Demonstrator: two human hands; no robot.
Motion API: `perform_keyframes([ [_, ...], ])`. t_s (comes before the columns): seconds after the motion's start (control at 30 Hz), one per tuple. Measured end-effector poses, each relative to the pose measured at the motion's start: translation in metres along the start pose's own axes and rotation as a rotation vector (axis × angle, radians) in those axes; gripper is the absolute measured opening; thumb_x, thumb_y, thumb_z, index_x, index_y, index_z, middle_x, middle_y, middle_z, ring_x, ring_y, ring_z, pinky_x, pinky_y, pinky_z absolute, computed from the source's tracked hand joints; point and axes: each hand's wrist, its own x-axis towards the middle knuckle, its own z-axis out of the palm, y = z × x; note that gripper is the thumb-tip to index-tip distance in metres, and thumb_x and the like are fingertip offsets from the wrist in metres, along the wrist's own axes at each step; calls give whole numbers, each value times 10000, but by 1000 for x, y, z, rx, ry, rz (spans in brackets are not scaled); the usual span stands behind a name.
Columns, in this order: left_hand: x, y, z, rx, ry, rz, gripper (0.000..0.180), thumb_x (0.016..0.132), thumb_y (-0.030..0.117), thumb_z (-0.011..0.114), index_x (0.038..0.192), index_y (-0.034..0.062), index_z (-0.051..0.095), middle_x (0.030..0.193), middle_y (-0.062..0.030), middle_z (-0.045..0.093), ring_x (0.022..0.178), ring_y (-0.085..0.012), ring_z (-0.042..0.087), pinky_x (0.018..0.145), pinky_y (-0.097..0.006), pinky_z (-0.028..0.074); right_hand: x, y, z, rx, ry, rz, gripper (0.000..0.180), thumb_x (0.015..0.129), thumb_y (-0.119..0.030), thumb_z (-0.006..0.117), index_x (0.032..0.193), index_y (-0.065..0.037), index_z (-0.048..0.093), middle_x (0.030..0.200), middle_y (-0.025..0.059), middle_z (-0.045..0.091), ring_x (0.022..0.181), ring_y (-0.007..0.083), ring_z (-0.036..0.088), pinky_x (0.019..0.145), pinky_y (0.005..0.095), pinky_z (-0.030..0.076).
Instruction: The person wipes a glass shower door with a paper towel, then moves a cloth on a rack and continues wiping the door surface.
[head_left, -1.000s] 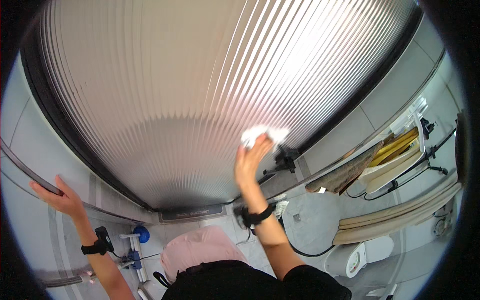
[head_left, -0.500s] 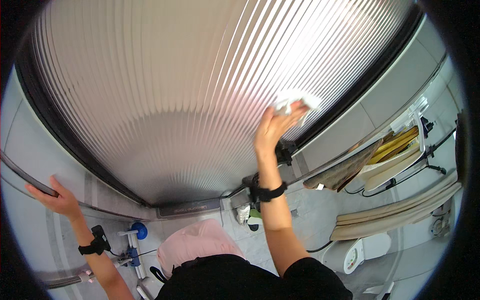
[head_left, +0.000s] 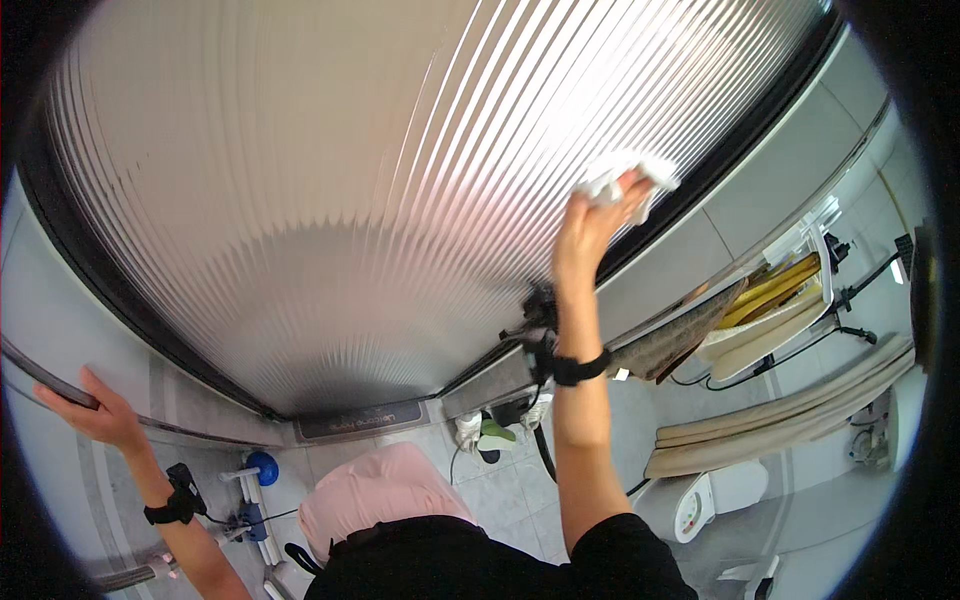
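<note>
In front of me, a ribbed translucent glass panel point(head_left: 330, 200) stands in a black frame point(head_left: 720, 150). My right hand point(head_left: 600, 220) is closed on a crumpled white cloth point(head_left: 655, 172). It holds the cloth against the ribbed surface, beside the right side of the frame. Down at the far left, my left hand point(head_left: 95, 412) has its thumb and fingers on opposite sides of a dark rail point(head_left: 45, 372). Its fingertips are partly hidden. Each wrist wears a black strap with a small device.
At the right, a rack holds yellow and brown cloths point(head_left: 770, 295), above a beige curtain point(head_left: 780, 410) and a white toilet point(head_left: 700, 500). A pink seat-like object point(head_left: 385, 490) is below me. White shoes point(head_left: 470, 430) stand by the sill, and a blue round item point(head_left: 262, 467) is at lower left.
My right hand has moved the white cloth right and slightly up, closer to the black frame. My left hand keeps its place on the rail while the view shifts slightly.
</note>
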Motion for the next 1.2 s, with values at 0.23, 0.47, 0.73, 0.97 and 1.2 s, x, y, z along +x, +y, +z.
perform_keyframes([
  [0.23, 0, -12, 1, 59, 35, 64, 534, 787, 155, 553, 1171, -110, 292, 1202, -278, 328, 1118, -359, 346, 919, -371, 315, -13, 24, 5, -33, 72, -41, 636, 835, -287, 349, 1279, 32, 23, 1312, 255, -127, 1221, 356, -146, 986, 429, -62],
  [0.47, 0, -17, -1, 83, 15, 103, 546, 787, 178, 554, 1172, -109, 294, 1202, -272, 331, 1106, -355, 363, 926, -364, 307, -126, 38, 29, 57, -22, 410, 427, 846, -249, 332, 1103, 92, 311, 1123, 248, 345, 1055, 332, 335, 912, 390, 224],
  [0.73, 2, -12, -3, 90, 4, 53, 567, 790, 209, 552, 1185, -100, 287, 1182, -270, 357, 1084, -345, 392, 892, -344, 350, -69, 34, 0, 235, -121, 731, 460, 846, -274, 318, 1196, 24, 295, 1116, 206, 421, 966, 320, 453, 869, 387, 329],
  [0.97, -1, -21, 0, 178, 32, 97, 565, 797, 250, 538, 1176, -100, 308, 1135, -269, 408, 1026, -333, 451, 835, -346, 403, 17, 50, -44, 150, -94, 28, 518, 859, -279, 333, 1291, -50, 164, 1347, 176, 72, 1243, 309, 89, 1001, 364, 107],
  [1.2, -11, -45, -7, 55, -75, 40, 379, 804, 251, 541, 996, -60, 441, 796, -118, 490, 651, -185, 488, 542, -270, 415, -73, 67, -20, -15, -170, 103, 588, 798, -147, 450, 1271, 32, 149, 1318, 253, 107, 1240, 338, 92, 996, 356, 114],
])
